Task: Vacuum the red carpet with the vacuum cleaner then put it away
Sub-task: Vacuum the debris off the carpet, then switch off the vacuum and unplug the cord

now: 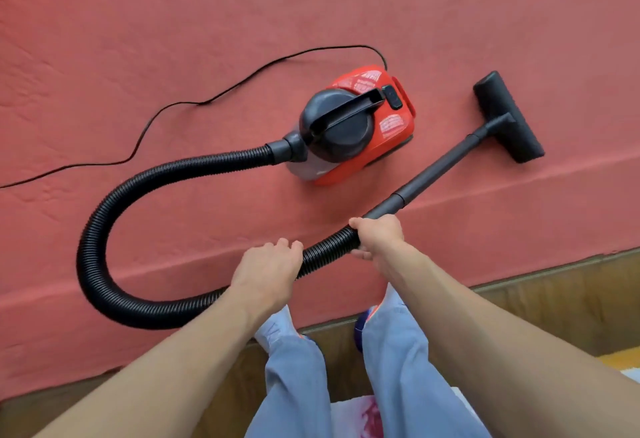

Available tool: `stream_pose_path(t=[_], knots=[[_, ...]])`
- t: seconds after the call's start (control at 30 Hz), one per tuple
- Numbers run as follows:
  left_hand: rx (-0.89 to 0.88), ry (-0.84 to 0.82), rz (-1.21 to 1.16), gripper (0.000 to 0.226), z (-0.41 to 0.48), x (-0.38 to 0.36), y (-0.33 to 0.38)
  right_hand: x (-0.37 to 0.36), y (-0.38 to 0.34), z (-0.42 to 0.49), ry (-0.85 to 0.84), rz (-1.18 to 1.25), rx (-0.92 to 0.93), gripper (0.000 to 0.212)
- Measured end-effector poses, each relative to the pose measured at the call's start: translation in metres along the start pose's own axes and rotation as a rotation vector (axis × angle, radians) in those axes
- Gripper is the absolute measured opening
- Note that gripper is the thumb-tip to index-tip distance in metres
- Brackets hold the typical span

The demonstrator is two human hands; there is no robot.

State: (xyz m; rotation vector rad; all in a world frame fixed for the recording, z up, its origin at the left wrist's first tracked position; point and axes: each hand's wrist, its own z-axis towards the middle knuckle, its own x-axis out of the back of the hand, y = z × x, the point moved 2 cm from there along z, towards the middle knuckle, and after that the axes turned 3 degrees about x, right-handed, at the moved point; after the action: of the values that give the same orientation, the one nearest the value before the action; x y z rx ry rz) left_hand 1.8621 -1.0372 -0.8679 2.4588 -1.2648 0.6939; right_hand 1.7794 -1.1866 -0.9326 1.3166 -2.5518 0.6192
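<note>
Landmark: the vacuum cleaner body (360,125), red with a black lid and carry handle, which sat on the red carpet (173,21) a little right of mid-frame. Far left of it, the thin black power cord (145,132) ran in from the left edge, wavy across the carpet, then arced up over the body to its far side. Below-left of the body, the ribbed black hose (104,215) left the body's front port, looped wide to the left and curved back down toward the person. Below the body, the left hand (266,264) lay on the hose, fingers curled loosely over the top; full wrap not clear, so whether it truly gripped, cannot tell. Just right of it, still below the body, the right hand (379,238) was closed tight around the hose end where it met the rigid black wand (436,174). The wand slanted up to the right, passing close beside the body without touching it. Right of the body, the black floor head (507,118) lay flat on the carpet. Nearest the camera, below both hands, light blue trousers (294,368) and shoes stood at the carpet edge, on a brown floor strip (554,299).
</note>
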Motion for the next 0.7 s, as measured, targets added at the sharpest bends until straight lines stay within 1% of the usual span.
stream_pose_path(t=[0.07, 0.13, 0.17, 0.27, 0.33, 0.37, 0.47, 0.5, 0.63, 0.7], knots=[[0.049, 0.034, 0.004, 0.033, 0.023, -0.032, -0.014, -0.032, 0.016, 0.027, -0.018, 0.072, -0.015, 0.016], [0.083, 0.092, -0.010, 0.038, 0.046, -0.061, -0.026, -0.058, 0.031, 0.055, -0.029, 0.106, -0.035, 0.022], [0.093, 0.125, -0.026, 0.044, 0.058, -0.077, -0.032, -0.070, 0.038, 0.069, -0.029, 0.120, -0.036, 0.025], [0.064, 0.230, -0.078, 0.085, 0.091, -0.126, -0.043, -0.098, 0.054, 0.111, -0.027, 0.170, -0.003, 0.027], [0.012, 0.269, -0.100, 0.103, 0.109, -0.154, -0.043, -0.114, 0.065, 0.136, -0.002, 0.142, 0.018, 0.025], [-0.004, 0.277, -0.101, 0.106, 0.118, -0.164, -0.041, -0.120, 0.070, 0.146, 0.022, 0.116, 0.030, 0.025], [-0.020, 0.261, -0.101, 0.114, 0.144, -0.188, -0.036, -0.131, 0.084, 0.170, 0.124, 0.042, 0.066, 0.038], [-0.015, 0.257, -0.093, 0.112, 0.150, -0.195, -0.034, -0.133, 0.088, 0.177, 0.139, 0.027, 0.077, 0.038], [0.007, 0.235, -0.078, 0.105, 0.163, -0.220, -0.024, -0.129, 0.091, 0.186, 0.127, -0.020, 0.109, 0.019], [0.012, 0.237, -0.070, 0.099, 0.162, -0.216, -0.021, -0.123, 0.084, 0.182, 0.090, -0.009, 0.099, 0.018]])
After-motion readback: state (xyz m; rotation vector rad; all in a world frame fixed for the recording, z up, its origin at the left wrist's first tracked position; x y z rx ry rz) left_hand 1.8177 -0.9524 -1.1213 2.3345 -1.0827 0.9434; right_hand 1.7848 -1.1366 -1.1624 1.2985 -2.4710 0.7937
